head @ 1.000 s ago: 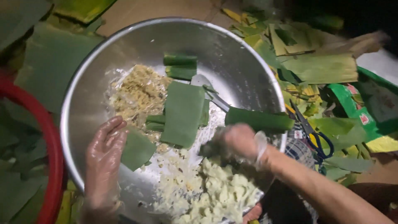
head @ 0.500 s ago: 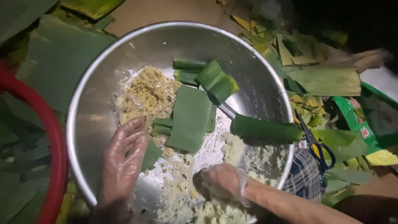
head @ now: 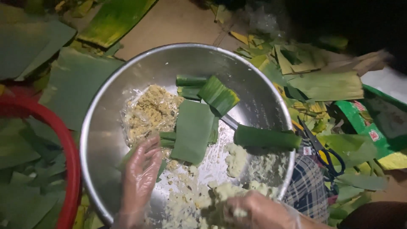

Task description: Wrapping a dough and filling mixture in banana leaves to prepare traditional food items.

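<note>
Crumbly pale dough (head: 237,193) in the gloved right hand's (head: 258,210) grip, left hand (head: 140,174) spread flat on smooth leaf strip (head: 127,157).

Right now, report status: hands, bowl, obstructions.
Left hand flat on leaf piece. Right hand in pale mash. Steel bowl crowded with leaf rolls.

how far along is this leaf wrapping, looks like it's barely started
Done: green leaf pieces are cut and lie in the steel bowl, with a few rolled ones beside them. In hand: the right hand is in the pale mash, the left hand rests on a leaf piece. Left: the mash and the yellow crumbly filling are still loose and unwrapped.
</note>
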